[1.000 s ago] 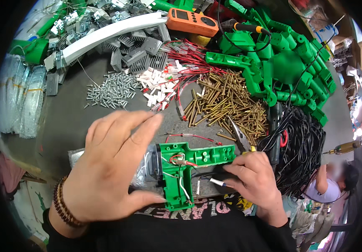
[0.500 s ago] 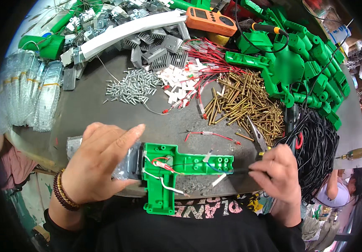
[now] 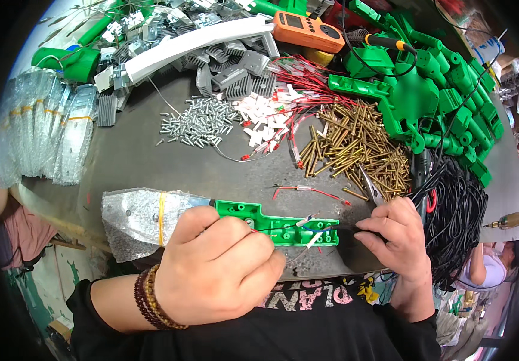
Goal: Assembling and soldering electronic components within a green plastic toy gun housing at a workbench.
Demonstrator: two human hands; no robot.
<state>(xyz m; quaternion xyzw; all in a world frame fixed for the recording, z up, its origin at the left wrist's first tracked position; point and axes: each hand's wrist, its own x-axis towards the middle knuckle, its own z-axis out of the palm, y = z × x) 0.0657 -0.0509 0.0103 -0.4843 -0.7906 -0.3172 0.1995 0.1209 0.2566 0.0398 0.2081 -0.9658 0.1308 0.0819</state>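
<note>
A green plastic housing half (image 3: 241, 209), its inside facing up, lies at the table's near edge. My left hand (image 3: 223, 265) is closed over its handle part, hiding the handle and whatever the fingers grip. A metal piece in bubble wrap with a yellow band (image 3: 139, 213) reaches left from the housing. Thin wires and a small white sleeve (image 3: 314, 240) sit in the housing's right arm. Just beyond that end, my right hand (image 3: 398, 240) has its fingers pinched on what looks like a black cord (image 3: 346, 228).
Silver screws (image 3: 199, 122), white connectors with red wires (image 3: 265, 120) and long brass-coloured screws (image 3: 361, 144) lie in heaps. Pliers (image 3: 370, 185) rest beside a coil of black cords (image 3: 455, 216). Behind are grey heat sinks (image 3: 229, 75), an orange meter (image 3: 307, 31) and green housings (image 3: 452, 78).
My left hand has moved right, from the wrapped piece onto the housing's handle, and its fingers have curled. A dark wire now shows along the housing. My right hand stays near the housing's end.
</note>
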